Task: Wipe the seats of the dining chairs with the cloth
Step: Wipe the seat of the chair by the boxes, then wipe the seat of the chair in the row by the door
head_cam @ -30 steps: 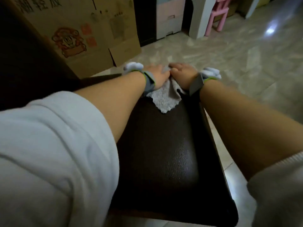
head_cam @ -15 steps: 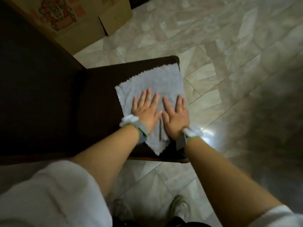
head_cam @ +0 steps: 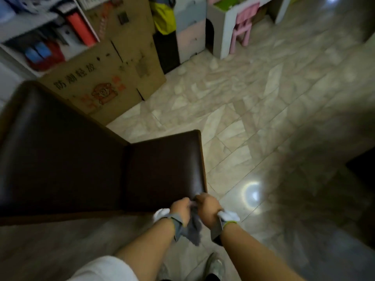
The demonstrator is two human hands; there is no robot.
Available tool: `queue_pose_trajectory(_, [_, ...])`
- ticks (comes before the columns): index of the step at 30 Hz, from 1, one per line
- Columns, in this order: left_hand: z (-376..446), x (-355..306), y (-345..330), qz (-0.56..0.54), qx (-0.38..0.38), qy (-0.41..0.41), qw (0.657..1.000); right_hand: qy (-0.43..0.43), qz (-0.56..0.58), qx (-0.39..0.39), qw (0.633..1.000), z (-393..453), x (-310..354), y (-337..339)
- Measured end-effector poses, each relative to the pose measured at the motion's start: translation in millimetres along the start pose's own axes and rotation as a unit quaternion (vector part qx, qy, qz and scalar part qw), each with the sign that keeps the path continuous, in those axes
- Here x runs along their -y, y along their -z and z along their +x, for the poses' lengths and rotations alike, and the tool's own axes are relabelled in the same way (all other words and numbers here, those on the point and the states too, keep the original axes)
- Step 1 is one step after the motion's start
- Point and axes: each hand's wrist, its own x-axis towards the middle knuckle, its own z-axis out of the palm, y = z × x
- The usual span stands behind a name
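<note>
While both hands are bunched together at the near front corner of the dark brown dining chair seat [head_cam: 164, 169], a grey cloth [head_cam: 192, 228] is gripped between them, its loose end hanging below the knuckles and off the seat's edge, over the floor. The left hand [head_cam: 180, 208] is curled round the cloth's upper part, and the right hand [head_cam: 207, 207] is closed on it just beside, the two hands touching or nearly so; individual fingers are blurred and cannot be told apart. Grey bands with white pads are worn on both wrists. Beyond the fingers the seat is seen stretching away, glossy and bare, and to the left of them the padded chair back [head_cam: 60, 149] rises. A printed cardboard box [head_cam: 105, 78] is stood past the chair back, with shelves [head_cam: 40, 33] behind it. Farther off, a pink child's chair [head_cam: 243, 27] is placed at a small white table [head_cam: 223, 27]. Marble-patterned floor tiles [head_cam: 263, 118] are spread to the right of the hands, a lamp's reflection showing near them.
</note>
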Motion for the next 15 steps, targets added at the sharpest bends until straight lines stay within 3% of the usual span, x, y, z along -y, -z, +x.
queue_pose_trajectory(1, [-32,-35,39,-0.063,-0.041,-0.017,0.997,0.034,0.037,-0.053,0.997,-29,15,53])
queue_pose_trajectory(2, [-41,-31,40,-0.114,-0.059,-0.027,0.991,0.048,0.07,-0.068,0.994,-43,14,55])
queue_pose_trajectory(6, [-82,-99,104,-0.189,-0.048,-0.09,0.977,0.106,0.218,-0.163,0.956,-89,27,136])
queue_pose_trajectory(9, [-102,-159,144,-0.207,-0.075,-0.166,0.961,0.158,0.203,-0.242,0.936,-110,37,207])
queue_pose_trajectory(12, [-98,-213,173,-0.208,-0.081,-0.186,0.957,0.189,0.205,-0.288,0.916,-118,42,268])
queue_pose_trajectory(15, [-72,-261,191,-0.337,-0.029,-0.189,0.922,0.197,0.242,-0.318,0.895,-114,33,316])
